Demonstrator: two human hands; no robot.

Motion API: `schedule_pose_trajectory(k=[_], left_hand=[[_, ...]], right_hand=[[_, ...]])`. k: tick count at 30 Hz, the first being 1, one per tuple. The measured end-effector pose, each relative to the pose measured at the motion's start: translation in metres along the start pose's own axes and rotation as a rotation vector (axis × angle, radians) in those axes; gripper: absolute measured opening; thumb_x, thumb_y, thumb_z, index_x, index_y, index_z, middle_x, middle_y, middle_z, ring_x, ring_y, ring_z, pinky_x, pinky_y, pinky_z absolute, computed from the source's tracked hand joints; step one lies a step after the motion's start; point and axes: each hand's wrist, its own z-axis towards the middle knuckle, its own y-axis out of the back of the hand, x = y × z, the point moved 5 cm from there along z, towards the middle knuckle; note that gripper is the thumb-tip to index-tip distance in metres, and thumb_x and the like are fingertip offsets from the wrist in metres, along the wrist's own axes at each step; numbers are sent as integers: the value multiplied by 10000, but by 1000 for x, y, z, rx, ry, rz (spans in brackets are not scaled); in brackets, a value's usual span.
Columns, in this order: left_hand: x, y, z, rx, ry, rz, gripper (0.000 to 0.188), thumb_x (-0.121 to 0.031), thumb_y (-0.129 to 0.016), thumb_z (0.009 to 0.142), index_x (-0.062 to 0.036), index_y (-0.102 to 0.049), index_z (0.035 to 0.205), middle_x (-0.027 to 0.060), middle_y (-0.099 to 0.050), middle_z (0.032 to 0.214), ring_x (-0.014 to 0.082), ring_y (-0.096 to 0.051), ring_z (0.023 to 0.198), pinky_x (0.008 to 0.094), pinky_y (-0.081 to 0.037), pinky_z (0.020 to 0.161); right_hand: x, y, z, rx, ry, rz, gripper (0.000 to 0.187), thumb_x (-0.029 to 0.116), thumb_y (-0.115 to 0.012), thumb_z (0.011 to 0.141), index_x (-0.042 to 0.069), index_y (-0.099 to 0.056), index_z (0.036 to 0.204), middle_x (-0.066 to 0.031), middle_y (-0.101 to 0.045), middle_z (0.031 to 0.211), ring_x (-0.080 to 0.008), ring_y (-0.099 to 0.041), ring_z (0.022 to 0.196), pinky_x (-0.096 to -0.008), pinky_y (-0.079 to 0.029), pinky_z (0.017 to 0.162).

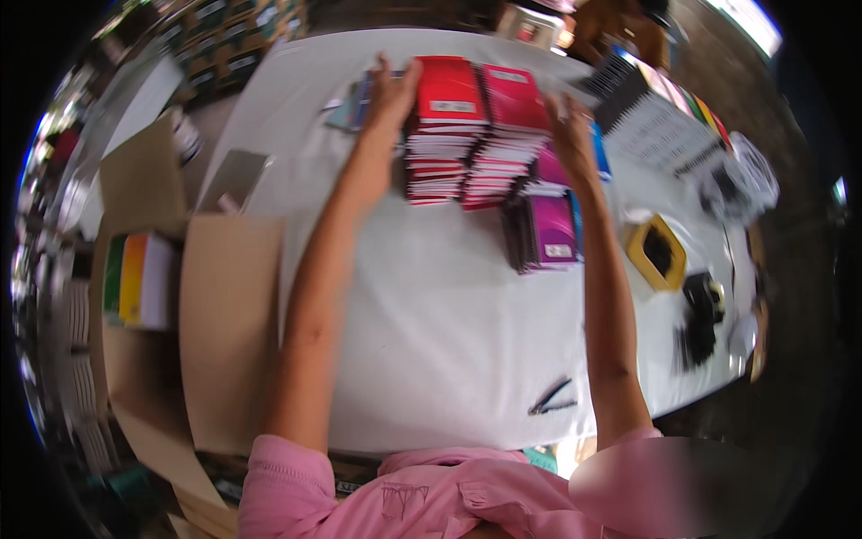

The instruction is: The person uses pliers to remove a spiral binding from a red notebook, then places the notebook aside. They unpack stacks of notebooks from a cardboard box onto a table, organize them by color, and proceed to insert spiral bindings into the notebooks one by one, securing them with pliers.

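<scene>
Two tall stacks of spiral notebooks stand side by side at the far part of the table, a red notebook stack (449, 94) and a crimson notebook stack (514, 99). My left hand (392, 94) is at the left side of the red stack, fingers stretched and apart, thumb side by the covers. Along the crimson stack's right side is my right hand (572, 130), its fingers extended and slightly blurred. Whether either palm presses on the stacks, I cannot tell. Nearer me sits a smaller stack of purple notebooks (549, 229). Blue notebooks (600, 153) show partly behind my right wrist.
An open cardboard box (229, 314) with green, yellow and white books (135, 280) stands at the left. Pliers (552, 398) lie near the front edge. At the right are a yellow container (657, 253), black wire coils (696, 319), a plastic bag (738, 184) and stacked notebooks (660, 117).
</scene>
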Motion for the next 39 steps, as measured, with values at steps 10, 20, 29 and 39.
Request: schedule_pose_trajectory(k=[10,20,29,39], left_hand=[[-152,66,-284,-104,-612,115,678,-86,-540,878,-54,-222,1476,282,-96,1524,517,-94,1387,536,-154,1111],[-153,282,-412,-552,-384,952,571,-115,-525,937,-11,-298,1450,153,-308,1507,322,-192,1426,434,-194,1136],[-56,438,-396,-430,-123,1216,498,-256,-507,961,-129,-382,1427,100,-405,1453,320,-275,1396,533,-143,1125],[-51,444,-390,-356,-382,1169,446,-124,-555,862,-113,-532,1307,41,-624,1226,337,-462,1267,535,-224,1086]], right_hand=[[57,53,-75,133,125,378,402,303,-556,956,7,-542,1227,-171,-512,1264,-260,-501,1172,-373,-449,927],[281,41,-142,897,7,1139,479,330,-562,948,-48,-533,1241,-157,-584,1211,-225,-543,1164,-344,-407,1008],[481,-99,-223,1403,-408,1269,795,402,-645,885,-70,-269,1404,-312,-308,1394,-327,-327,1335,-470,-301,1090],[525,-224,-263,1413,-662,1156,831,512,-636,844,94,-258,1456,-167,-133,1551,-400,-82,1415,-688,-104,1053]])
